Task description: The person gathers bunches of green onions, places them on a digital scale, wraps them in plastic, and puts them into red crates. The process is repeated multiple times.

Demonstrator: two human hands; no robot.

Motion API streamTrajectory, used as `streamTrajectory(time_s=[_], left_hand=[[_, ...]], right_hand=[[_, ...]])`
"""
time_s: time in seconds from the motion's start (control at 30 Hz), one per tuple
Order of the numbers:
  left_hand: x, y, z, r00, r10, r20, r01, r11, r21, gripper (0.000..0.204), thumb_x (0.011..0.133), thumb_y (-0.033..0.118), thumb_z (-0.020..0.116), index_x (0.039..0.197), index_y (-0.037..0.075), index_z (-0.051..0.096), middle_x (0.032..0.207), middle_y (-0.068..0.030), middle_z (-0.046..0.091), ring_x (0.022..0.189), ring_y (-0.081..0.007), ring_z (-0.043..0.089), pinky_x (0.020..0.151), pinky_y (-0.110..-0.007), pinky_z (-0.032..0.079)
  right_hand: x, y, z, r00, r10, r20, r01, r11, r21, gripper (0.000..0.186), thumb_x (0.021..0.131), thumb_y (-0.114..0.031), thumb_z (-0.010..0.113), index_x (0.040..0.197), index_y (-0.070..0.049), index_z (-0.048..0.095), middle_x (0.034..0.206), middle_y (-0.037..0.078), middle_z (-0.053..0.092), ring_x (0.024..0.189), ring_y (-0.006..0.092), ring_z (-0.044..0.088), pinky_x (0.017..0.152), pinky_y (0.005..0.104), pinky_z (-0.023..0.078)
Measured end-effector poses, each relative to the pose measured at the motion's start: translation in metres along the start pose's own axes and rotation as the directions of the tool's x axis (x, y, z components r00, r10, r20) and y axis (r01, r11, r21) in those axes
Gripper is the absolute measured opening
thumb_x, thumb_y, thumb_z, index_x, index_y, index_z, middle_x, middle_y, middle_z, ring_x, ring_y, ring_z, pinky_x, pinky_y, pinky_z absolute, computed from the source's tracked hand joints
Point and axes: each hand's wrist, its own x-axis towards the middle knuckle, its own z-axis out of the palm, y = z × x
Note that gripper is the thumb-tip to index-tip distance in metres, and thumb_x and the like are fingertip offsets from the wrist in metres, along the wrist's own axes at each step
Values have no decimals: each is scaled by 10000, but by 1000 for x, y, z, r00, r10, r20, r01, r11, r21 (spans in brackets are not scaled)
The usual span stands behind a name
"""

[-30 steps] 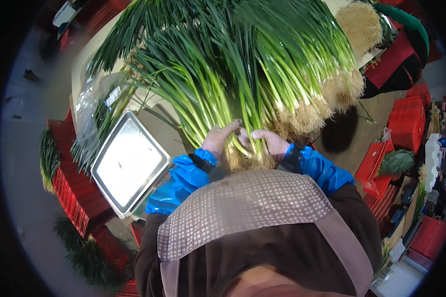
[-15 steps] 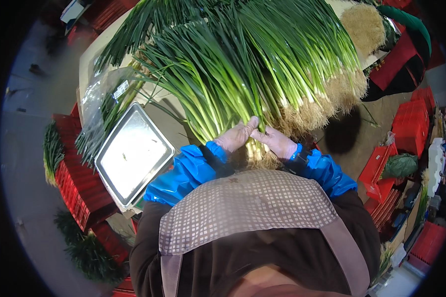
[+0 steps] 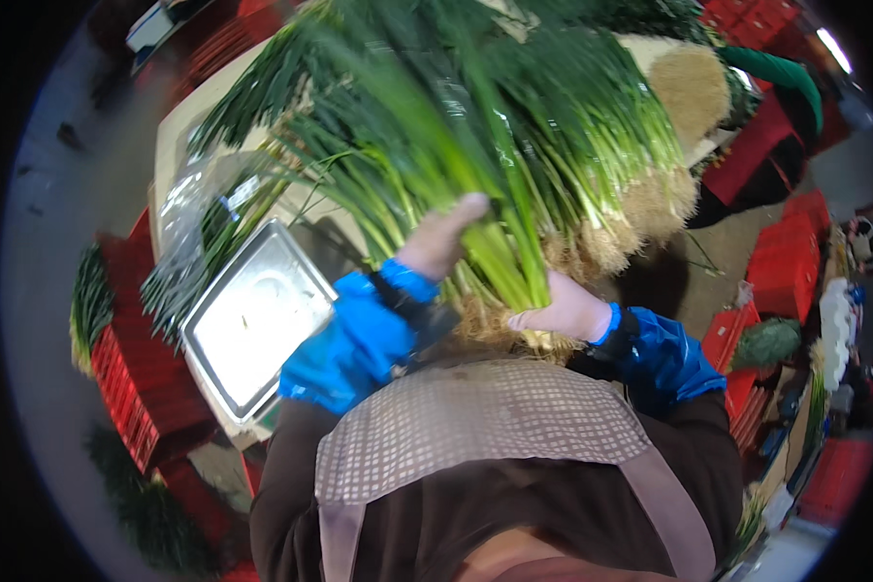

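I hold a bunch of scallions [image 3: 490, 247] slanting in front of me, leaves away and roots towards my apron. My left hand [image 3: 438, 238], in a pale thin glove, is closed round the stalks with the thumb on top. Lower down, my right hand [image 3: 565, 310] grips the same bunch just above the white root ends. Blue sleeve covers reach up both forearms. Beyond the hands, a thick heap of scallions [image 3: 592, 145] lies on the pale table [image 3: 177, 136], with bushy tan roots [image 3: 606, 241] along its near right side.
A shiny metal tray [image 3: 252, 325] sits on the table's left, beside a clear plastic bag [image 3: 189, 218] with greens. Red crates [image 3: 150, 378] stand at left, more red crates [image 3: 786, 252] at right. Someone in a dark red garment [image 3: 752, 155] with a green sleeve [image 3: 781, 73] is at far right.
The held bunch has been raised from the heap and tilted, blurred by motion. My right hand has shifted right and nearer to me; my left hand has moved slightly left and farther from me.
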Motion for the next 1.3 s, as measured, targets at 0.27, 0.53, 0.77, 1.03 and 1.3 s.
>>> streamTrajectory(time_s=[0.27, 0.53, 0.77, 1.03, 1.3], left_hand=[[-134, 45, -143, 661, 430, -616, -663, 719, -209, 772, 790, 629, 593, 1342, 101, 483, 1322, -142, 520, 1171, -323, 511, 1026, -522, 382], [-300, 68, -225, -42, 358, -933, -707, 649, 281, 1013, 756, 801, 485, 1447, 72, 353, 1472, -168, 367, 1302, -360, 413, 1080, -519, 353], [-466, -28, -351, -470, 42, -882, -491, 818, 301, 695, 844, 516, 536, 1390, 106, 405, 1409, -159, 418, 1243, -335, 442, 1011, -540, 383], [-480, -4, -337, -533, 576, -620, 134, 781, 610, 677, 812, 31, 687, 1382, 32, 321, 1342, -176, 415, 1228, -298, 421, 1067, -436, 322], [-224, 14, -203, 909, 337, -246, 295, -103, 950, 1201, 528, 391, 869, 1515, 244, 201, 1526, -158, 272, 1439, -391, 134, 1128, -605, 96]], right_hand=[[73, -84, 38, 948, 105, 301, 185, 589, -786, 571, 758, -312, 737, 1184, -31, 482, 918, 205, 652, 817, 357, 649, 738, 434, 522], [197, -97, 147, 748, -128, 652, 648, 357, -673, 552, 665, -306, 753, 1143, -107, 560, 878, 186, 664, 842, 396, 635, 747, 459, 508], [283, -32, 197, 741, 179, 648, 627, 163, -762, 791, 698, -245, 755, 1408, -216, 407, 871, 165, 668, 788, 355, 655, 694, 447, 527], [293, 2, 196, 741, 295, 604, 606, 96, -790, 733, 706, -160, 709, 1380, -225, 428, 875, 169, 665, 786, 360, 652, 693, 454, 516], [282, 12, 208, 861, 208, 465, 468, 37, -883, 407, 913, -133, 493, 1318, -164, 517, 839, 172, 656, 744, 341, 662, 623, 449, 525]])
